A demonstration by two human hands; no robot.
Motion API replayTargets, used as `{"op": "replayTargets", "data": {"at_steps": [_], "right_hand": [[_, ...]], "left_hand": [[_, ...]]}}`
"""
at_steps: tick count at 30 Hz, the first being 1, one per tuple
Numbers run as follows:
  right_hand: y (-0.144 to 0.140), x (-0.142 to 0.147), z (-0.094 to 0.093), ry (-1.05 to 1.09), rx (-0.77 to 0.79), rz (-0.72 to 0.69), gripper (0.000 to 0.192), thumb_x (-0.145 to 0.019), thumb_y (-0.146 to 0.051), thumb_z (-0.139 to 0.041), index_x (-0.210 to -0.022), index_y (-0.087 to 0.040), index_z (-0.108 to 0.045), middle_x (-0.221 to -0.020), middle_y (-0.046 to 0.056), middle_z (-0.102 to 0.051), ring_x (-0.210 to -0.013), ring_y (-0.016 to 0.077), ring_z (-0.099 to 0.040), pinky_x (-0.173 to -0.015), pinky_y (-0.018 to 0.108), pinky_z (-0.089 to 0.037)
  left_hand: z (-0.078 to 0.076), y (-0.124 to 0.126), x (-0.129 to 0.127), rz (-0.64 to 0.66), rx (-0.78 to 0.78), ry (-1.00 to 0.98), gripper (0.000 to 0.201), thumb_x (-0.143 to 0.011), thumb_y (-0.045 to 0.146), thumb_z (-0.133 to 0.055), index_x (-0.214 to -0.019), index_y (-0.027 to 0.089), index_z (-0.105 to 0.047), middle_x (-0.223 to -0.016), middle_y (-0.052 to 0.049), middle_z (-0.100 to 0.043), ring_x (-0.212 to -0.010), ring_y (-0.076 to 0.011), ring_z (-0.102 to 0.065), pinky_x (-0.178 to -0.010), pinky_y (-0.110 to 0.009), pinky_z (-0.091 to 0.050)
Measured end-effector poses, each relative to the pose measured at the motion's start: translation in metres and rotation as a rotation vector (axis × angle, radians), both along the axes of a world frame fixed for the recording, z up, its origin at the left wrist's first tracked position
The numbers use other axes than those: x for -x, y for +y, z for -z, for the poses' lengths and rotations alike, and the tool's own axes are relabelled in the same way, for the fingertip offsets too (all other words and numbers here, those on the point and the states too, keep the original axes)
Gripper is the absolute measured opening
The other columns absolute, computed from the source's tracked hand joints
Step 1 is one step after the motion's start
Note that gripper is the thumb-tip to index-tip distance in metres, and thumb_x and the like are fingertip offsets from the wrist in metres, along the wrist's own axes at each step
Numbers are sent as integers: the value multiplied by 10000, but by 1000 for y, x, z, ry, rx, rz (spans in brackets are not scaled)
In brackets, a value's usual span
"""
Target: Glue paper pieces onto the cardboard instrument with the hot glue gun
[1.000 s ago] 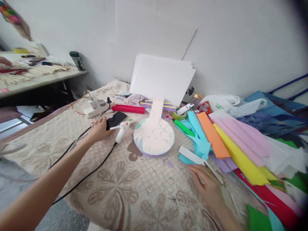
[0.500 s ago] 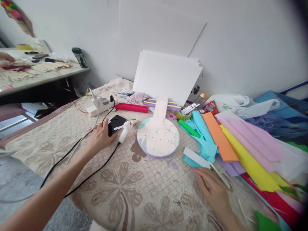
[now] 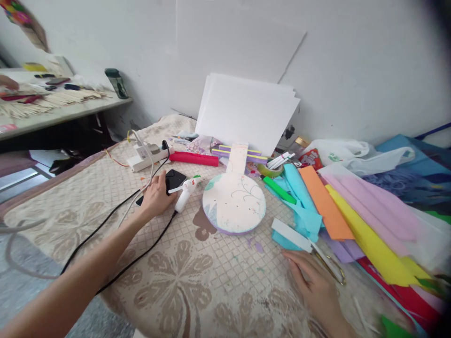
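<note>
On the table's left side, my left hand (image 3: 157,196) is closed over a black phone (image 3: 177,177), with fingers and thumb across it. The phone lies flat, its middle hidden by the hand. Just right of it lies a white hot glue gun (image 3: 182,197) with a black cord. My right hand (image 3: 313,284) rests open near the front right, fingers loosely stretched, holding nothing. Beside it are gold-handled scissors (image 3: 331,265) and a white strip (image 3: 291,234). Between the hands sits a round white board with a handle (image 3: 234,204), bearing drawn vines and a purple edge.
A white power strip (image 3: 150,157) and a red paper roll (image 3: 193,158) lie at the back left. White sheets (image 3: 246,112) lean on the wall. Coloured papers (image 3: 326,202) spread to the right. At the far left, another person's hand (image 3: 7,83) is above a second table.
My left hand has shifted slightly right and the phone now lies flatter, with its near left corner showing. The white cable has moved. My right hand stays resting in place.
</note>
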State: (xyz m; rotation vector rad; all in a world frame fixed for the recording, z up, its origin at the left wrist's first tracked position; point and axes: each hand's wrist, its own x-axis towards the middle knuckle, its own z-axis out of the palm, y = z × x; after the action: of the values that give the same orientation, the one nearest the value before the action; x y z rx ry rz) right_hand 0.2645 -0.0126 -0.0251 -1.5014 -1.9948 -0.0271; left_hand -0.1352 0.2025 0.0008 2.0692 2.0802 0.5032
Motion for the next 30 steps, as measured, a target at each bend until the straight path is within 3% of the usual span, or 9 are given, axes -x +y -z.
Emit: {"op": "replayTargets", "data": {"at_steps": [3, 5, 8, 13, 20, 25, 27, 30], "right_hand": [[1, 0, 1, -11, -11, -4, 195, -886, -160, -514, -1020, -208, -648, -974, 67, -705, -915, 208, -656, -826, 364, -534], [1, -1, 2, -19, -29, -7, 190, -885, -161, -517, -1015, -208, -647, -970, 65, -707, -912, 205, -657, -823, 358, -535], [1, -3, 4, -31, -27, -1, 197, -888, -172, -505, -1015, -210, -651, -972, 65, -709, -910, 204, -663, -820, 354, -541], [3, -3, 4, -28, -37, 2, 194, -886, -198, -508, -998, -211, -665, -952, 60, -717, -880, 200, -678, -790, 328, -555], [1, 1, 4, -30, -46, 9, 198, -880, -205, -511, -1002, -223, -665, -963, 60, -714, -884, 208, -680, -788, 329, -557], [-3, 7, 5, -29, -47, -16, 206, -880, -180, -505, -1014, -220, -655, -968, 59, -710, -898, 204, -677, -800, 325, -550], [-3, 10, 5, -22, -43, -24, 196, -881, -187, -508, -1008, -216, -654, -966, 60, -711, -899, 203, -678, -804, 323, -550], [-2, 12, 5, -25, -37, -25, 190, -884, -199, -507, -1001, -212, -656, -960, 60, -713, -897, 201, -679, -801, 317, -553]], "left_hand": [[1, 2, 3, 6, -3, -38, 831, -785, 493, -510, -1451, 112, -191, -1377, -250, -405, -1231, -415, -443, -993, -572, -317], [1, 4, 12, 35, 12, -92, 877, -762, 516, -532, -1452, 100, -187, -1378, -239, -420, -1248, -383, -440, -1008, -519, -338], [-2, 7, 33, 74, 47, -179, 816, -769, 533, -499, -1419, 90, -281, -1332, -196, -502, -1212, -309, -498, -987, -413, -401], [-3, 2, 66, 45, 84, -256, 632, -816, 537, -387, -1304, 148, -484, -1195, -121, -623, -950, -262, -643, -847, -379, -488], [6, -1, 79, 61, 74, -311, 596, -802, 548, -381, -1256, 184, -512, -1204, -77, -627, -948, -217, -624, -845, -318, -486], [3, -7, 89, 8, 81, -259, 651, -779, 585, -423, -1271, 168, -513, -956, -63, -679, -817, -234, -637, -754, -338, -496], [3, -11, 93, 18, 84, -238, 660, -777, 572, -437, -1296, 167, -488, -997, -72, -671, -875, -252, -637, -782, -350, -492], [8, -15, 96, 80, 73, -225, 703, -749, 564, -460, -1318, 151, -444, -1265, -113, -569, -1136, -286, -546, -938, -366, -440]]}}
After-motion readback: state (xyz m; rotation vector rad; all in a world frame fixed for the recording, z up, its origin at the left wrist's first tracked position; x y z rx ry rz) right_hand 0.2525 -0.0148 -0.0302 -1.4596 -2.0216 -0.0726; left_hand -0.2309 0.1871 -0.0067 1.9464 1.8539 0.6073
